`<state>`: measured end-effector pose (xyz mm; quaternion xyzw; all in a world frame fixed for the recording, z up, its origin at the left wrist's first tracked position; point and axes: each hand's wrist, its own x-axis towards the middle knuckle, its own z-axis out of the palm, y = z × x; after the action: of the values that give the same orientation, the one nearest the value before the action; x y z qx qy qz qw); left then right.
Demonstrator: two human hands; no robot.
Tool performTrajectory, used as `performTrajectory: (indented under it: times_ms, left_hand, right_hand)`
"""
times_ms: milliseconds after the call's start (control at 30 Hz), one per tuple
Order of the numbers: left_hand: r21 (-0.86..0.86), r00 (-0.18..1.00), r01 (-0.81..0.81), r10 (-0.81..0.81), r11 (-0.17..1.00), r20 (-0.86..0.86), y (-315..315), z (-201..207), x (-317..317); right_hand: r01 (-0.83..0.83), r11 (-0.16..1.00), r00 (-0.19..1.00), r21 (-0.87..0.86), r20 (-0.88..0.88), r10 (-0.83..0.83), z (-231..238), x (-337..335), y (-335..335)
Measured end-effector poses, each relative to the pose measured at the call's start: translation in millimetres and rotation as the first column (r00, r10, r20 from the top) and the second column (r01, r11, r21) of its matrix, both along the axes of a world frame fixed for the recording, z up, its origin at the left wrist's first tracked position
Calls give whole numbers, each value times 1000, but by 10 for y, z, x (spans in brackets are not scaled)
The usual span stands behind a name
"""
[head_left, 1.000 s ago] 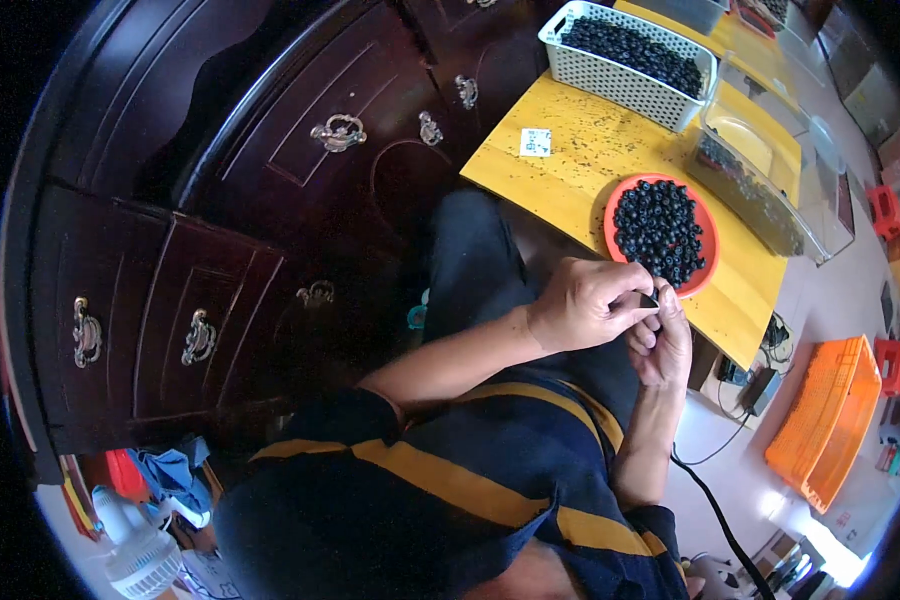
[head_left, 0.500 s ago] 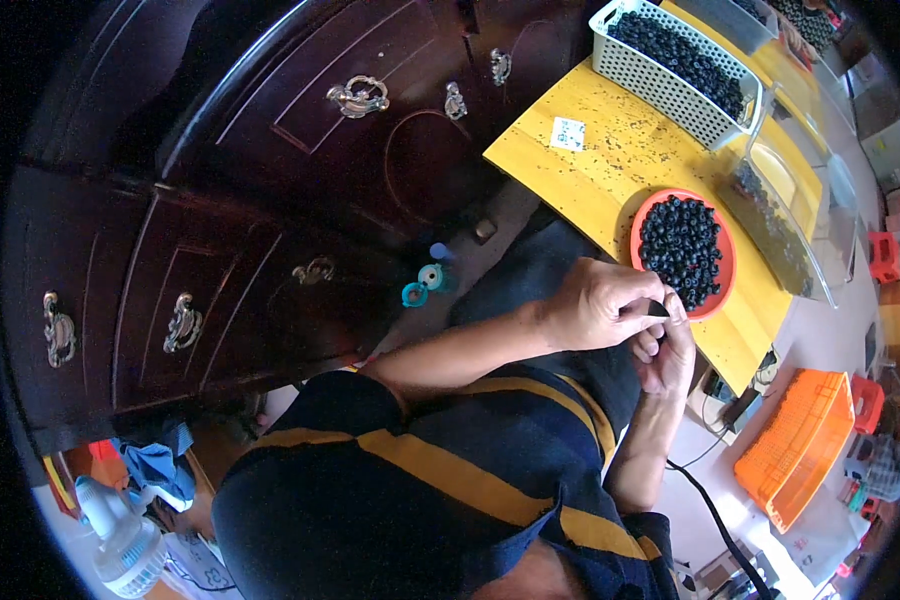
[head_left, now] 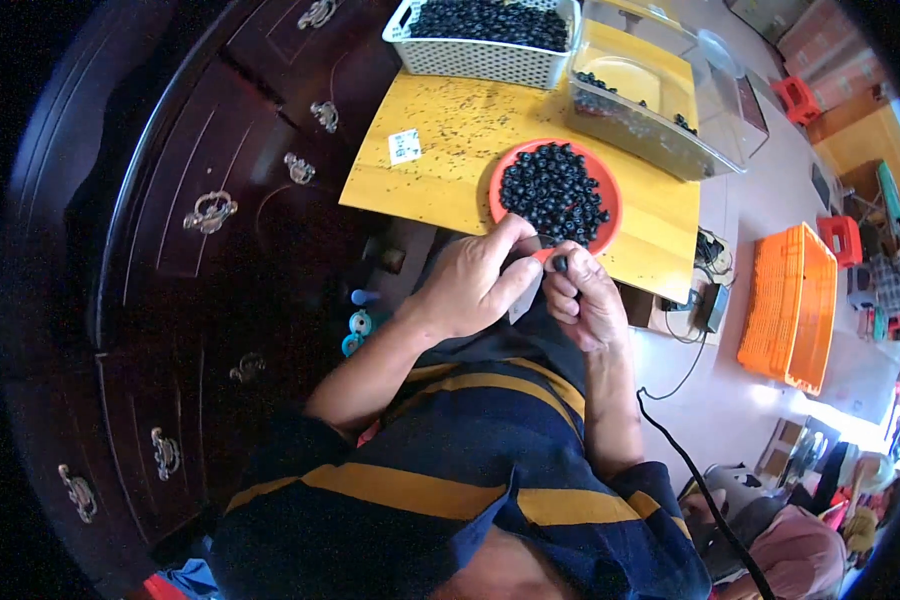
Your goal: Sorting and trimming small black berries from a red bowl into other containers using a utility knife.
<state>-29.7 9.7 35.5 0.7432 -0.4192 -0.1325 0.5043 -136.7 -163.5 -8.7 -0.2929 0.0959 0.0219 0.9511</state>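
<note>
My right hand (head_left: 592,300) pinches a small black round piece (head_left: 560,263) between thumb and forefinger, its other fingers curled. Close beside it on the left, my left hand (head_left: 475,285) is closed, thumb toward forefinger, on a thin grey flat piece (head_left: 526,297) that looks like a blade; its exact kind is unclear. Both hands meet at the near rim of a round red-orange bowl (head_left: 614,212). Many small black round pieces (head_left: 553,190) fill that bowl, some with a hole showing. It stands on a yellow table (head_left: 450,125).
A white perforated basket (head_left: 480,60) full of black pieces stands at the table's far side. Right of it is a clear plastic bin (head_left: 650,130) with a few pieces. Dark specks surround a small white paper (head_left: 405,147). Wooden drawers (head_left: 210,170) rise left; an orange crate (head_left: 792,305) stands right.
The whole view has turned, so table and bowl appear farther left. My hands have come slightly apart, and the black piece in my right fingers now shows.
</note>
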Motion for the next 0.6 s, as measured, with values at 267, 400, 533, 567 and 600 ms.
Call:
performTrajectory:
  times_ms: [267, 400, 533, 567, 600]
  left_hand:
    - [105, 962, -26, -3, 994, 272, -303, 140, 128]
    - [104, 918, 9, -49, 995, 394, -451, 161, 214]
    - [127, 901, 21, -74, 992, 428, -567, 94, 285]
    - [139, 892, 24, -84, 990, 443, -593, 102, 300]
    - [149, 884, 28, -94, 988, 457, -621, 105, 313]
  right_hand:
    - [5, 998, 999, 65, -47, -2, 84, 118, -168]
    - [9, 999, 999, 44, -40, -7, 51, 201, -250]
    - [6, 999, 999, 51, -42, -4, 14, 239, -314]
    - [9, 995, 1000, 95, -16, -8, -52, 237, -338]
    - [12, 991, 1000, 137, 9, -14, -84, 235, -360]
